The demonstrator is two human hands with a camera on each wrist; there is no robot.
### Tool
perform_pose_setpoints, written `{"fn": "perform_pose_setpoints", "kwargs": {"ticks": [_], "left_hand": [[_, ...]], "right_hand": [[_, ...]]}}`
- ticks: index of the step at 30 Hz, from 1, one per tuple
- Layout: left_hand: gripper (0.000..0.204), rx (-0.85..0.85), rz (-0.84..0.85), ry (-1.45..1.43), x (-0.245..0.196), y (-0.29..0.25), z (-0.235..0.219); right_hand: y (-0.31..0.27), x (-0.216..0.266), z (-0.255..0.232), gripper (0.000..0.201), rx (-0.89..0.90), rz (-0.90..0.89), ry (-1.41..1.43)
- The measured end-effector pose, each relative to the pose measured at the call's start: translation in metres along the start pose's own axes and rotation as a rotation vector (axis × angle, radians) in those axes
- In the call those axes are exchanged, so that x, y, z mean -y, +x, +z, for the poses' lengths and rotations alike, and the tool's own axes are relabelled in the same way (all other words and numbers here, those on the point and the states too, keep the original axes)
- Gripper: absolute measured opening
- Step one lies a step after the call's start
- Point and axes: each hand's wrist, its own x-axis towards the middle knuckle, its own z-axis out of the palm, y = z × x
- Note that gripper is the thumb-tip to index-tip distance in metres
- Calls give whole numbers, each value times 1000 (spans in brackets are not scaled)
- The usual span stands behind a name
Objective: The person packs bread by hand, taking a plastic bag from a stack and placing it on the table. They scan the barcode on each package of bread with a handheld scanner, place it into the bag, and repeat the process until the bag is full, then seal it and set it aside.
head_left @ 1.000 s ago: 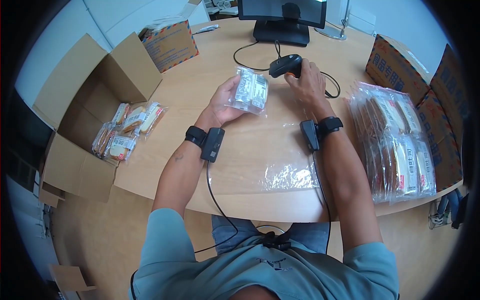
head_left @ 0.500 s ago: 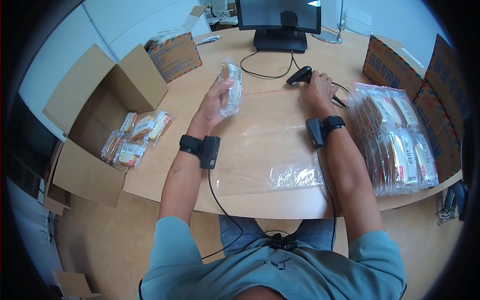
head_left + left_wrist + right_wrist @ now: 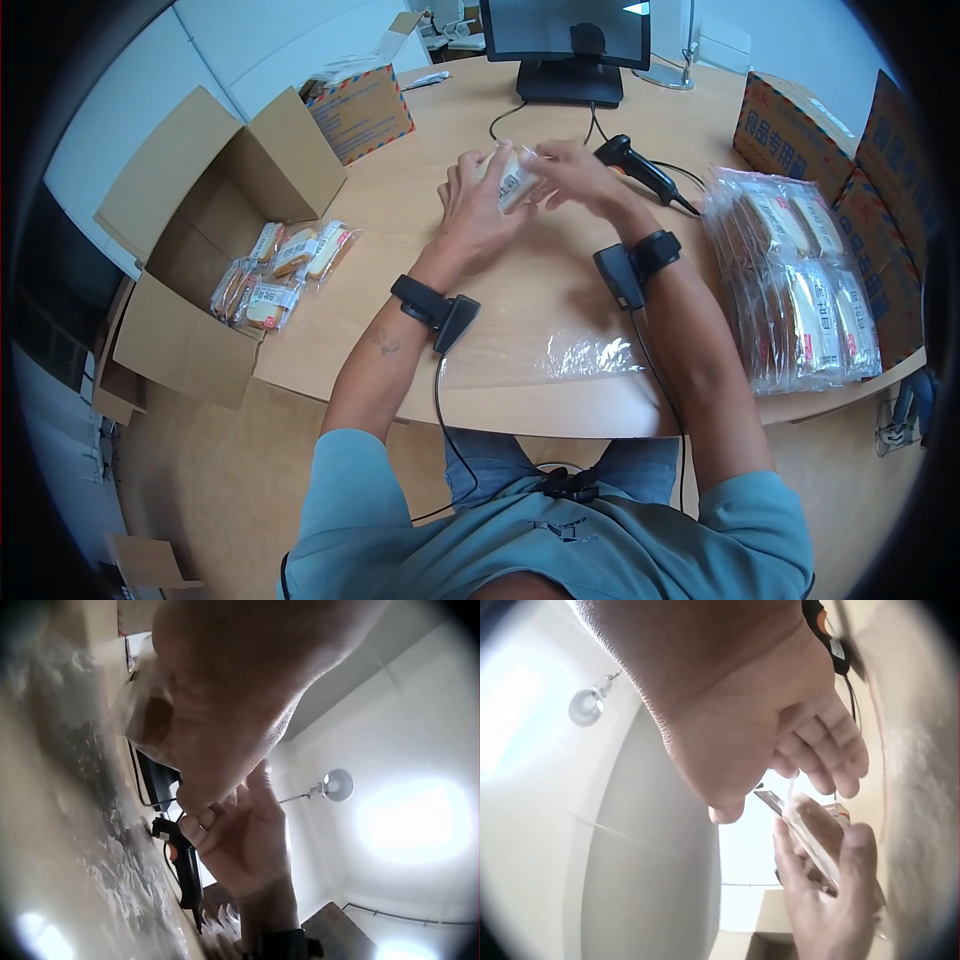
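Observation:
Over the middle of the table, my left hand point(image 3: 475, 215) grips a wrapped bread packet point(image 3: 517, 187) between thumb and fingers. My right hand point(image 3: 588, 178) is at the packet's right side, overlapping its edge in the head view. The right wrist view has the packet point(image 3: 816, 832) just beyond the right fingers point(image 3: 829, 746), which are loosely bent with the thumb apart from them. A black barcode scanner point(image 3: 640, 168) lies on the table beyond the right hand. Beneath the forearms, a clear plastic bag point(image 3: 595, 357) is spread flat.
Several bread packets point(image 3: 285, 265) lie at the mouth of an open carton point(image 3: 185, 335) on the left. Bagged bread point(image 3: 795, 285) is stacked at right beside printed cartons point(image 3: 795, 125). A monitor point(image 3: 568, 50) stands at the back. Cables run from the wrist devices.
The right hand has let go of the scanner and moved left to the packet. The left hand first turned the packet on edge, then brought it rightward towards the right hand.

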Motion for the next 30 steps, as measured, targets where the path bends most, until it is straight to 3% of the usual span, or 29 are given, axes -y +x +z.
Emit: {"fn": "perform_pose_setpoints", "kwargs": {"ticks": [3,5,6,7,9,10,12,19,25,30], "left_hand": [[79,-23,138,82,4,1,3],[64,-255,68,-291,32,11,8],[46,-348,-27,-314,43,11,5],[46,-346,-30,-314,53,6,0],[41,49,-216,-275,71,-3,-5],[41,44,-218,-273,72,-8,-3],[36,218,-148,-276,72,-14,3],[37,280,-9,-96,78,-12,17],[35,296,-37,-230,86,-11,21],[29,291,-217,-511,92,-8,31]], "right_hand": [[13,-34,7,33,93,10,-81],[10,-50,3,33,-26,-24,60],[11,-59,0,33,-25,-21,60],[14,-69,-6,32,-55,5,164],[14,-72,-10,30,-80,29,264],[13,-68,-10,28,-113,61,322],[11,-62,-8,26,-148,93,381],[11,-68,-6,23,-213,83,387],[11,-68,-8,25,-242,96,433],[9,-68,-8,26,-249,81,488]]}}
